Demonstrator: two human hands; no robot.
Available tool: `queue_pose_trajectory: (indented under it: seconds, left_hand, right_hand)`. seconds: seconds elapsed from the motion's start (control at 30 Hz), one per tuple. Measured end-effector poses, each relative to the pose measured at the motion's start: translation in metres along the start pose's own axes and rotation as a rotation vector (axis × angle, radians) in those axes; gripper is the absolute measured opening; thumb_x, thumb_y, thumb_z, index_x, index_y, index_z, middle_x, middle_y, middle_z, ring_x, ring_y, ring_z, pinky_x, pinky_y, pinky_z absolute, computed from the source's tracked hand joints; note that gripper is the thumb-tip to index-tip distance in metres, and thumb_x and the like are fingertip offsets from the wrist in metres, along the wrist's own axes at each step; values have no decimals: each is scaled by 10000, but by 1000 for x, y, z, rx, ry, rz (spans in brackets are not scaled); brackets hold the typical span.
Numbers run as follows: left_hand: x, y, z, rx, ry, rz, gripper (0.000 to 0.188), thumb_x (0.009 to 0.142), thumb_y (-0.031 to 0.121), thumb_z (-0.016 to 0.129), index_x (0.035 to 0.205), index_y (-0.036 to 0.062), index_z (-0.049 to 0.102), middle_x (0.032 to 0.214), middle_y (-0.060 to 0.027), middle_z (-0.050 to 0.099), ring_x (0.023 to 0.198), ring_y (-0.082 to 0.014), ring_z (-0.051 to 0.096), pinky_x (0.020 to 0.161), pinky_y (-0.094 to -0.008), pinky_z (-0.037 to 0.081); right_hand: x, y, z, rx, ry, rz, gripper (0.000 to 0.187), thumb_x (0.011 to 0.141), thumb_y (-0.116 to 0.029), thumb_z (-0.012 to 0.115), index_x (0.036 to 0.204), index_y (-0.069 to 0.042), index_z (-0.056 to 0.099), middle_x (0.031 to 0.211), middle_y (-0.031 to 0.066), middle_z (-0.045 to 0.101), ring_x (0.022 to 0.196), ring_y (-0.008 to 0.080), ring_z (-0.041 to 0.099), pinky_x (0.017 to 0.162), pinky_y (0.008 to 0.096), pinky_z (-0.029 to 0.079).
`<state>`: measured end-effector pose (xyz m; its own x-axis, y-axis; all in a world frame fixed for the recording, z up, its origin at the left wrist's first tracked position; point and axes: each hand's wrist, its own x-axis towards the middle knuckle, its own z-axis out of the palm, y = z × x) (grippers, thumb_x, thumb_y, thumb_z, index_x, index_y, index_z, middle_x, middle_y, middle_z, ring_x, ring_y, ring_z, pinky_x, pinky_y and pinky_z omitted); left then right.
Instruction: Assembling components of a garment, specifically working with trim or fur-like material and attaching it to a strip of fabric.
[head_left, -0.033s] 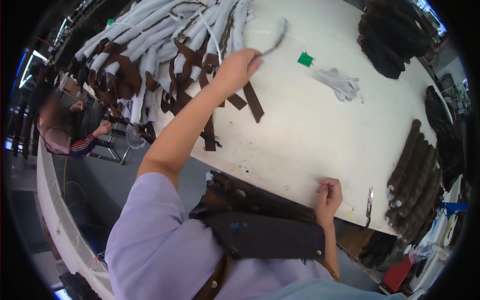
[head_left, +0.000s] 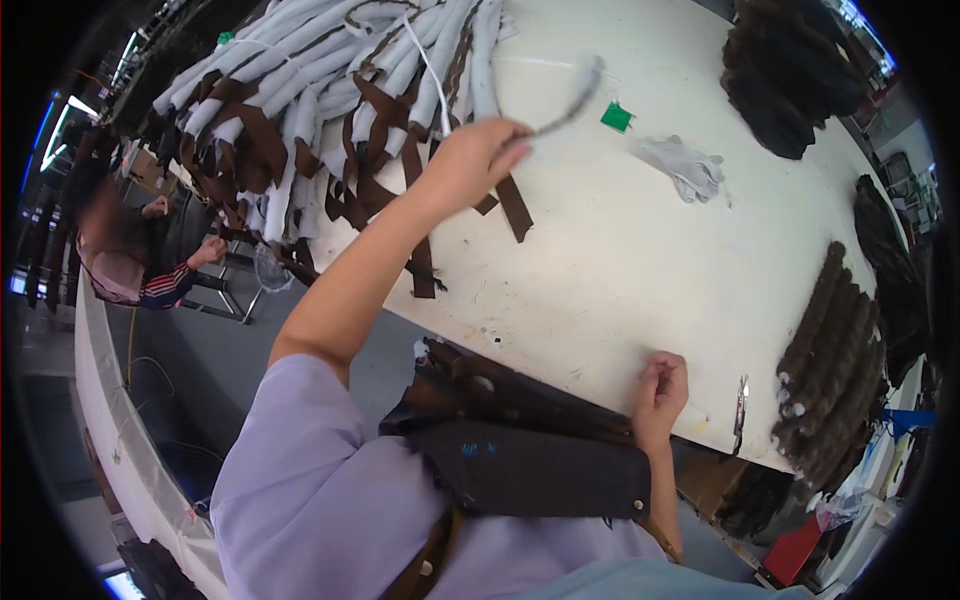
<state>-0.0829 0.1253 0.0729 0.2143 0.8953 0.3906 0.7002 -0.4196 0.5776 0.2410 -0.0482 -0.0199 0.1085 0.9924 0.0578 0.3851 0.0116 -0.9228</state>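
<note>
Over the far left part of the white table (head_left: pixel 600 260), my left hand (head_left: pixel 472 168) is closed on one end of a thin, dark strip (head_left: pixel 570 113) with a pale, fuzzy tip. The strip curves up to the right and is smeared by motion. Beneath and beyond that hand lies a heap of long white rolls (head_left: pixel 290 78) with flat brown strips (head_left: pixel 516 208) at their near ends. My right hand (head_left: pixel 660 388) rests at the table's near edge, its fingers curled together. Whether they hold anything cannot be made out.
A green tag (head_left: pixel 617 117) on a thread and a pale grey glove (head_left: pixel 682 170) lie mid-table. Small metal snips (head_left: pixel 740 415) are right of my right hand. Dark fur (head_left: pixel 785 75) and brown ridged fur (head_left: pixel 830 370) lie at the right. Another person (head_left: pixel 135 250) sits at the left.
My left hand has come a little nearer to me with the strip, whose tip has swung right and slightly down. My right hand has stayed almost in place.
</note>
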Motion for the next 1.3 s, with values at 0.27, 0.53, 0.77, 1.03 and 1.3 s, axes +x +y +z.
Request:
queue_pose_trajectory:
  seconds: [0.27,0.53,0.77,1.03,1.3]
  left_hand:
    - [-131,42,-82,-719,-272,-265,207,834,164,596,974,11,607,885,-45,618,801,-108,560,705,-259,447]
    - [-89,15,-60,-1779,117,-201,551,897,434,452,1268,35,373,1205,-127,498,1062,-209,520,913,-338,389]
    - [-139,79,84,-1352,-547,-744,414,903,277,485,1200,-5,426,1175,-149,516,1117,-261,499,936,-375,398]
    - [-153,52,85,-1950,-174,-841,327,907,305,483,1091,36,451,938,-83,541,802,-172,554,724,-343,496]
    - [-118,99,61,-2367,-228,-826,165,856,106,521,980,-1,504,773,-62,491,811,-195,481,725,-306,412]
  right_hand:
    - [79,-60,19,-823,40,-721,546,663,-39,687,1169,-59,483,1097,100,540,1041,285,481,945,429,317]
    - [66,-73,39,-208,-468,-53,360,760,-221,687,985,3,518,853,117,569,731,231,550,651,308,438]
    - [6,-64,72,283,-620,-15,465,780,-167,672,1151,-10,441,882,13,532,804,116,515,713,253,440]
    - [11,12,-87,-1121,232,-267,458,773,-209,640,1161,-16,490,1123,179,523,1089,322,456,940,410,338]
    - [18,67,-167,-1435,59,112,326,793,-114,469,1095,5,505,1056,241,534,958,419,517,803,453,427]
